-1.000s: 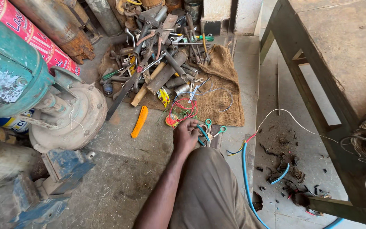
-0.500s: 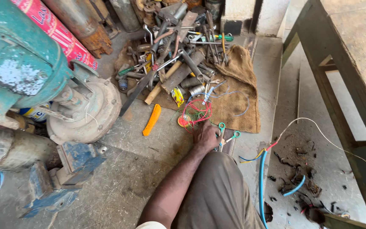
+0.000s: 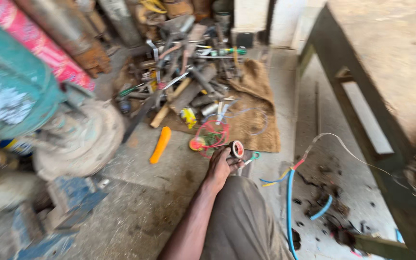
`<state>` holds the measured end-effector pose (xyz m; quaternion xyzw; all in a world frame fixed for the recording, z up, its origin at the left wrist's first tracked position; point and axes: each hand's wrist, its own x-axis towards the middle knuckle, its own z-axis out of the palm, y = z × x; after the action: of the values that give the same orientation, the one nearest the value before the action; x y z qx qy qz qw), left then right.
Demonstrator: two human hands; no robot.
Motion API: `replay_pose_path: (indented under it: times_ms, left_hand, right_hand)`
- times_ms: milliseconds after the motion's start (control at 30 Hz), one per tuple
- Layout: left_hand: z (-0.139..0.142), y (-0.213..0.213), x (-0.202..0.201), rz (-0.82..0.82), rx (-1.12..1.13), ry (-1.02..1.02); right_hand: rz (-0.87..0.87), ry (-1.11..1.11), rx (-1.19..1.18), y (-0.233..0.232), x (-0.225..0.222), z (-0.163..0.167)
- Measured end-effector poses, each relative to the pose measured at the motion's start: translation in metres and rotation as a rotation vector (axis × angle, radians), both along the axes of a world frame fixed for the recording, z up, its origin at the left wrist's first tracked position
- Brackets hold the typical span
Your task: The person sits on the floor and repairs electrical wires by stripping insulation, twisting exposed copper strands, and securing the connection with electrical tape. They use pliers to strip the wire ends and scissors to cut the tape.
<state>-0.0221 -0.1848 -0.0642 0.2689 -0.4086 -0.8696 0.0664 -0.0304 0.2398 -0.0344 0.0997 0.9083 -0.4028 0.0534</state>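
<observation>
My left hand reaches forward over my knee in khaki trousers and grips a small roll of tape with a red and black rim, lifted just off the floor. Right in front of it lies a loose coil of red wire at the edge of a brown sackcloth. Green-handled pliers or scissors lie just right of the hand. My right hand is out of sight.
A heap of spanners, hammers and screwdrivers covers the sackcloth's far end. An orange handle lies on the concrete. A teal motor and blue metal part stand left. A steel bench frame and blue cable are right.
My left hand was resting on the floor among the wires and green handles; now it has closed on the tape roll and raised it. The view has tipped closer.
</observation>
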Motion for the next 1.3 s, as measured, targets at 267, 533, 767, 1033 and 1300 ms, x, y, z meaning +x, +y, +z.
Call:
replay_pose_path:
  times_ms: [267,533,767,1033,1300]
  left_hand:
    - [0.042,0.119,0.072,-0.802,-0.352,0.291]
    - [0.055,0.16,0.085,-0.535,-0.339,0.507]
    - [0.082,0.185,0.1,-0.341,-1.021,0.624]
    - [0.084,0.187,0.097,-0.273,-1.225,0.747]
    - [0.074,0.168,0.078,-0.647,-0.352,0.43]
  right_hand:
    - [0.402,0.062,-0.447,-0.072,0.093,0.019]
    - [0.242,0.272,-0.532,-0.048,0.097,0.025]
    - [0.163,0.626,-0.115,-0.063,0.105,0.03]
    - [0.291,0.397,-0.231,-0.061,0.11,0.033]
    - [0.445,0.125,-0.644,-0.058,0.102,0.034]
